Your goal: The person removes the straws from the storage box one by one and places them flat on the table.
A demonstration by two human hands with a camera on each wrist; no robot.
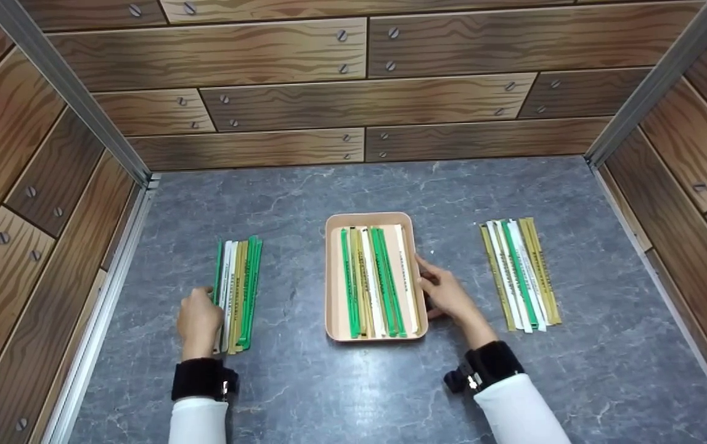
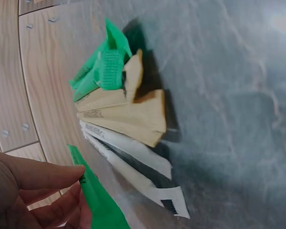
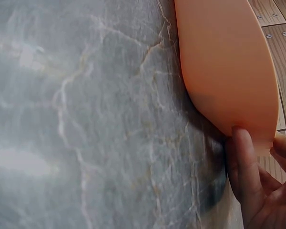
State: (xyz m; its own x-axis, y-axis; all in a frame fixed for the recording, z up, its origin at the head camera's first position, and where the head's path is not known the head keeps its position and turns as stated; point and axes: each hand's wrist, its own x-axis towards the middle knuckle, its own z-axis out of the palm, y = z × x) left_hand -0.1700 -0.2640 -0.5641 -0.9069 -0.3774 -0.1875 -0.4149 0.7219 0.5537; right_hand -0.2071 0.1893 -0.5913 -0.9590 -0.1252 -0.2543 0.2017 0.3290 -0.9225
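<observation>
My left hand (image 1: pixel 199 317) is at the left bundle's outer edge, thumb and fingers pinching a long green paper-wrapped stick (image 2: pixel 93 191). Beside it lie white sticks (image 2: pixel 126 148), tan sticks (image 2: pixel 133 117) and green sticks (image 2: pixel 105 67), all slim and printed. My right hand (image 1: pixel 449 293) holds the right side of a peach-coloured tray (image 1: pixel 331 277); in the right wrist view its fingers (image 3: pixel 243 157) press the outer wall while the thumb is at the rim. Green, tan and white sticks (image 1: pixel 384 280) lie lengthwise in the tray, with one white stick (image 1: pixel 407 277) apart near the right wall.
Another bundle of tan, white and green sticks (image 1: pixel 519 274) lies on the grey marbled table (image 1: pixel 304 394) to the right. Wood-patterned panels (image 1: pixel 279 49) with metal corner posts (image 1: pixel 69 92) enclose the back and both sides.
</observation>
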